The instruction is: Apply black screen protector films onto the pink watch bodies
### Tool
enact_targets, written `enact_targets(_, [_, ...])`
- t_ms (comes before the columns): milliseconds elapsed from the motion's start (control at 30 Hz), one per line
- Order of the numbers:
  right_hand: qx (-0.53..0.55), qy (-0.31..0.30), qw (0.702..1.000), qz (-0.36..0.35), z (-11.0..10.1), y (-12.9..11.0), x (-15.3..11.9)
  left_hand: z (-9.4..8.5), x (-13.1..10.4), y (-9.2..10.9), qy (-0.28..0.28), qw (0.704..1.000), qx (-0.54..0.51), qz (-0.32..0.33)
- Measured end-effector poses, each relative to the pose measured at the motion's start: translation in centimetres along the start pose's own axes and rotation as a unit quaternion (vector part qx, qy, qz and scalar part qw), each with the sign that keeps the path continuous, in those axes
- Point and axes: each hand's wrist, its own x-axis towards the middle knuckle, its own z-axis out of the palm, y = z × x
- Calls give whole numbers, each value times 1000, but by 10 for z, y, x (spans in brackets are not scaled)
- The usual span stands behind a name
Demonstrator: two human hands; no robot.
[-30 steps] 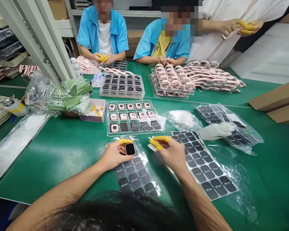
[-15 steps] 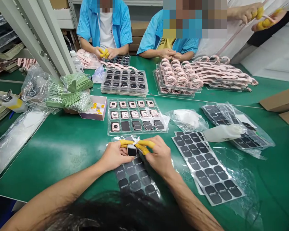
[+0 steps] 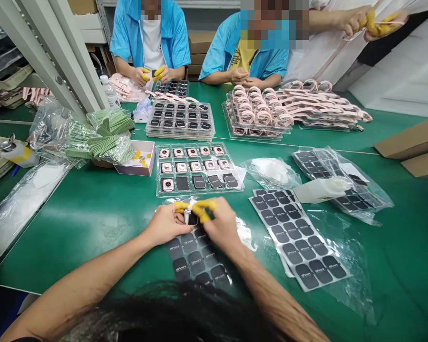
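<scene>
My left hand [image 3: 168,222], with yellow finger covers, grips a small square watch case [image 3: 190,217] with a dark glossy face. My right hand [image 3: 219,222], also with yellow finger covers, pinches a white cloth [image 3: 191,204] against the upper edge of the case. Below both hands lies a sheet of dark HiFuture stickers [image 3: 196,261], its upper part partly covered by them. Just beyond, a clear tray [image 3: 158,178] holds rows of watch cases and dark rounded squares. Crumpled white material [image 3: 245,232] lies right of my right hand.
More sticker sheets [image 3: 299,237] and a white bottle [image 3: 323,190] are at the right. Stacked trays [image 3: 180,135], pink straps [image 3: 321,107], green straps [image 3: 110,142] and a small box [image 3: 135,171] stand farther back. Two seated people in blue and another person's hands are across the table.
My right hand has shifted left over the watch case with the cloth. White crumpled material beside it shows more. The view has turned slightly, and the other person's hands at top right moved.
</scene>
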Motion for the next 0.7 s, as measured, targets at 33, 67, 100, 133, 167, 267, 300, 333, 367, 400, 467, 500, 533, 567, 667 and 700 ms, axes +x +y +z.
enact_targets(33, [-55, 8, 998, 34, -11, 4, -4, -3, 1, 1, -6, 1000, 16, 3])
enact_targets(67, [-91, 12, 994, 54, -25, 7, -11, -5, 3, 1, -12, 999, 32, 8])
enact_targets(100, [-91, 5, 994, 57, -40, 9, -21, -8, 4, 2, -21, 998, 49, 16])
enact_targets(133, [-60, -31, 997, 43, -55, 9, -35, -11, 5, 2, -28, 997, 65, 26])
enact_targets(167, [-3, -93, 996, 15, -69, 7, -50, -13, 6, 3, -33, 996, 80, 37])
enact_targets(267, [74, -235, 969, -1, -91, -9, -90, -16, 5, 5, -43, 988, 130, 70])
enact_targets(300, [70, -254, 965, 14, -92, -15, -97, -16, 3, 7, -45, 983, 155, 83])
enact_targets(333, [57, -262, 963, 34, -91, -19, -100, -16, 1, 9, -46, 976, 186, 100])
enact_targets(367, [46, -270, 960, 54, -90, -22, -100, -14, -1, 11, -44, 967, 219, 121])
enact_targets(400, [37, -279, 957, 71, -88, -23, -97, -12, -4, 13, -37, 956, 251, 144])
enact_targets(467, [30, -302, 949, 85, -86, -22, -87, -4, -9, 15, -16, 940, 288, 180])
enact_targets(500, [28, -310, 947, 81, -86, -20, -83, 0, -11, 14, -8, 942, 284, 181])
enact_targets(533, [24, -315, 946, 74, -86, -18, -80, 5, -12, 13, -5, 950, 263, 169])
enact_targets(567, [20, -315, 947, 63, -86, -16, -78, 9, -12, 12, -7, 962, 232, 147])
enact_targets(667, [11, -290, 956, 32, -81, -9, -81, 17, -9, 6, -20, 990, 121, 72])
enact_targets(700, [11, -275, 961, 25, -78, -8, -83, 18, -8, 5, -23, 994, 94, 57])
